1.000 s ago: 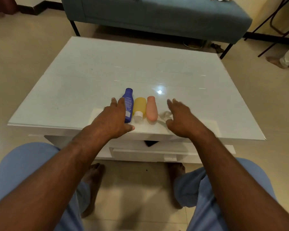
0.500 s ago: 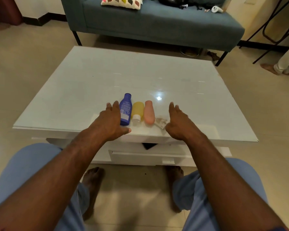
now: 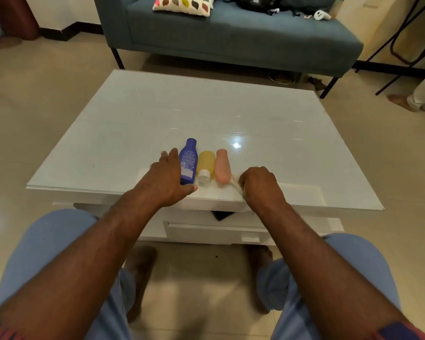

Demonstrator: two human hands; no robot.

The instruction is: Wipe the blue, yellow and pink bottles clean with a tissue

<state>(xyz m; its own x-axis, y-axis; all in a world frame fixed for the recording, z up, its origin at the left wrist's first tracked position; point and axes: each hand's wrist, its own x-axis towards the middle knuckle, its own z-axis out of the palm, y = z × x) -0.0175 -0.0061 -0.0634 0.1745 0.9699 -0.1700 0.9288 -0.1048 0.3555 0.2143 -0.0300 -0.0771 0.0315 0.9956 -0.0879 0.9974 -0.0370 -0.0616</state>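
Nearest the camera are the person's two knees in light blue trousers, with bare feet on the tiled floor between them. Both forearms reach toward 12 o'clock onto the near edge of the white glass-topped table. The left hand lies with its fingers straight and relaxed, thumb pointing toward 3 o'clock, its fingers touching the left side of the blue bottle. The right hand has its fingers curled round a crumpled white tissue, which pokes out at the hand's 9 o'clock side, just beside the pink bottle. The three bottles lie on their sides in a row near the table's front edge: blue at 9 o'clock, the yellow bottle in the middle with its white cap toward the person, pink at 3 o'clock. Beyond the table, at 12 o'clock, stands a blue sofa bearing a patterned cushion.
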